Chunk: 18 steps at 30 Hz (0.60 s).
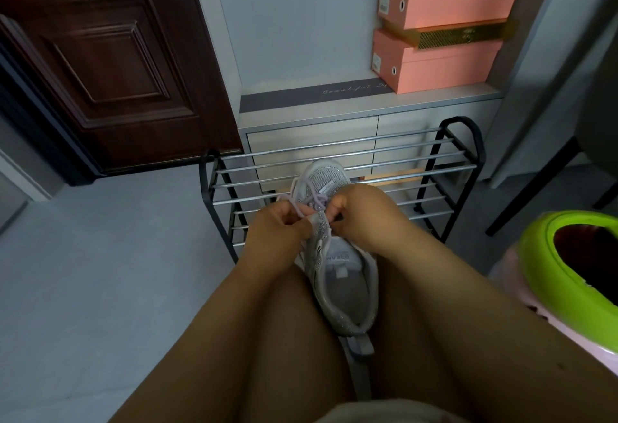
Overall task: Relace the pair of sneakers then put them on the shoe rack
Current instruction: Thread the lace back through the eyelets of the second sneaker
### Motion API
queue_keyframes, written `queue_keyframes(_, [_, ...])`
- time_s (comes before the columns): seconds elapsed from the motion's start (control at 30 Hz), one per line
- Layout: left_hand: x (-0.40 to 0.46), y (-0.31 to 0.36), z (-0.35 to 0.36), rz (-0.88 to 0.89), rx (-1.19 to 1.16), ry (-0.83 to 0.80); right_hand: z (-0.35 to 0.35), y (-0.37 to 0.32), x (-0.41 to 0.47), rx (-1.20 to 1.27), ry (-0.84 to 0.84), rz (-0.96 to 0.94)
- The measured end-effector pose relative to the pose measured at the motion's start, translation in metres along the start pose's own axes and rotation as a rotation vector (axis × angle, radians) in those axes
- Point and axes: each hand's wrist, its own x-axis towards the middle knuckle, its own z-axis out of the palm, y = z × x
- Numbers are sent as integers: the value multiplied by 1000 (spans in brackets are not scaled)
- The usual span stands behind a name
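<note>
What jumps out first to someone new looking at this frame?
Centre frame, both hands, left hand and right hand, pinch the pale lilac lace of a grey sneaker held between the knees. Just beyond stands a black shoe rack with chrome bars, with pink shoe boxes stacked top right and a lime-green bin at right.

Your knees (pixel 334 339) carry the sneaker (pixel 347 275), wedged between them, toe forward. On the grey floor (pixel 83 272) ahead of you stands the shoe rack (pixel 431 168); a green-rimmed bin (pixel 551 275) is at your right.
</note>
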Motion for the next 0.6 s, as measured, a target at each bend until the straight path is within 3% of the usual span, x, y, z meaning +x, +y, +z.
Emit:
queue_keyframes(0.1, [-8,7,-2,-57,-15,-114,-7,3,0,43,-41,-30])
queue_keyframes(0.2, [-13,9,-5,-11,137,-223,-18,4,-2,31,-110,-76])
queue_keyframes(0.37, [-14,5,-9,-13,147,-166,-44,4,-11,43,-260,-187])
queue_keyframes(0.47, [-10,-4,-11,-106,-47,-90,-63,-4,-31,157,-488,-316])
queue_keyframes(0.53, [-7,-6,-12,-142,-126,-113,-67,-17,-46,233,-724,-459])
queue_keyframes(0.6, [-5,-5,-12,-147,-172,-160,-63,-26,-54,183,-841,-468])
